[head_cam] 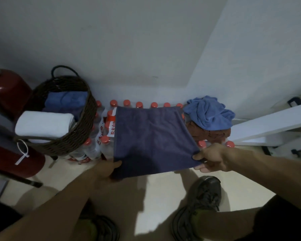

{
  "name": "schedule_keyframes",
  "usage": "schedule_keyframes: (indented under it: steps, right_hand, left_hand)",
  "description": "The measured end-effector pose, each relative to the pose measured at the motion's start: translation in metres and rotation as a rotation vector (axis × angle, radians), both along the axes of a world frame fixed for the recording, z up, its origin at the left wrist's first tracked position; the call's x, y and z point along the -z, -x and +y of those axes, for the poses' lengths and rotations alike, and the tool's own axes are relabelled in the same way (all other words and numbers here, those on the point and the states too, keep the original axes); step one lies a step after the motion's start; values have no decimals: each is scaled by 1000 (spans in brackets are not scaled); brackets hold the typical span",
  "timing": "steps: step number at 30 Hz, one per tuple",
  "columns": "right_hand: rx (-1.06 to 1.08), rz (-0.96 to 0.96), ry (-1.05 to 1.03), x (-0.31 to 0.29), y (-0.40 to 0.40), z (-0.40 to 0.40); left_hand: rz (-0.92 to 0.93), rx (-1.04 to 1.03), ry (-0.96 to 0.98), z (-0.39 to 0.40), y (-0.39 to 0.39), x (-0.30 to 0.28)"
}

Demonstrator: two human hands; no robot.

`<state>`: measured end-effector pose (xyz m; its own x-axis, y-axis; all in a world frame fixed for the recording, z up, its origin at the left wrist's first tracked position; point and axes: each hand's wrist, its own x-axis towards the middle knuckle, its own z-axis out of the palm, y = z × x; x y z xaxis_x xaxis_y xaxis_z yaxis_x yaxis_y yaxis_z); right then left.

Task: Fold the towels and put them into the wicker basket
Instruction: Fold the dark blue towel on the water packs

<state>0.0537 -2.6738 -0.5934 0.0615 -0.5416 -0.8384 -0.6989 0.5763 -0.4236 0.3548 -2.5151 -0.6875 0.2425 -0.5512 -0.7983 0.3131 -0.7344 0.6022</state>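
A dark purple-blue towel [149, 134] is spread flat over packs of water bottles. My left hand [108, 169] grips its near left corner and my right hand [210, 158] pinches its near right corner. To the left stands the dark wicker basket [80, 129], holding a folded blue towel [66, 100] with a folded white towel [43, 125] resting across its near rim. A crumpled light blue towel [208, 113] lies at the right on top of a brown towel [210, 134].
Water bottles with red caps [97, 145] fill the floor along the white wall. Red fire extinguishers [9, 89] stand at the far left. A white slanted frame [268, 126] is at the right. My shoes [203, 197] are on the pale floor below.
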Motion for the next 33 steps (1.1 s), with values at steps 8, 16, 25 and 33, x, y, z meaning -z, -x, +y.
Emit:
schedule_keyframes:
  steps: [8,16,25,33]
  right_hand:
    - [-203,-162,350,-63,-8,-20]
    - [-141,-464,673,-137,-18,-43]
    - [-199,-313,1120,-139,-25,-69]
    - [-254,-244,1222,-147,-39,-83]
  left_hand:
    - [-431,298,107,-43,-57,-139]
    - [-145,97,542,-66,-77,-240]
    - [-675,415,731,-66,-102,-229]
    - [-918,278,701,-83,-105,-223]
